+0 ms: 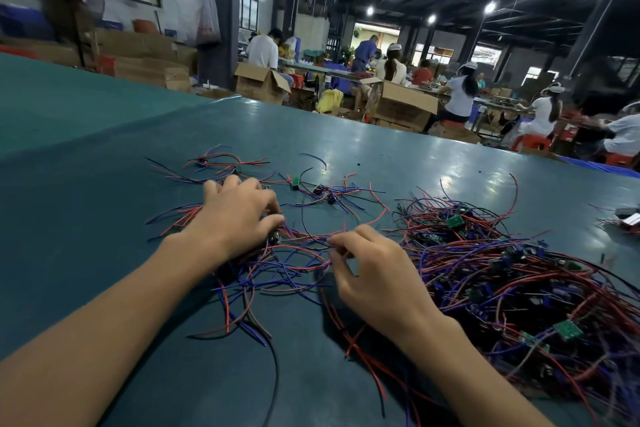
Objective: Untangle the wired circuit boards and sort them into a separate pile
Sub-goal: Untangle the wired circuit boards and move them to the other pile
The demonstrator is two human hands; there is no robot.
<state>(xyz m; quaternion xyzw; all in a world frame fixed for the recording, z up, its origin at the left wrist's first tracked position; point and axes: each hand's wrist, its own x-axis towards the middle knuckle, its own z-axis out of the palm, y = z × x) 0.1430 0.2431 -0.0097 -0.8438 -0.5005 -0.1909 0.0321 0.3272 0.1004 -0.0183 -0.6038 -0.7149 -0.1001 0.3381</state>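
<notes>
The left hand curls thumb and fingers round a dark wired board at their tips. The right hand pinches strands of the loose tangle, which spans the gap between both hands. Its strands run crosswise from one pinch to the other, so pulling apart probably frees the board. The sorted pile lies beyond the left knuckles, nearer that hand, and the big heap lies outside the right.

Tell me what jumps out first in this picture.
The big tangled heap of red, blue and black wires with small green circuit boards fills the right side of the teal table. At centre, the left hand and right hand pinch wires of a smaller tangle.
</notes>
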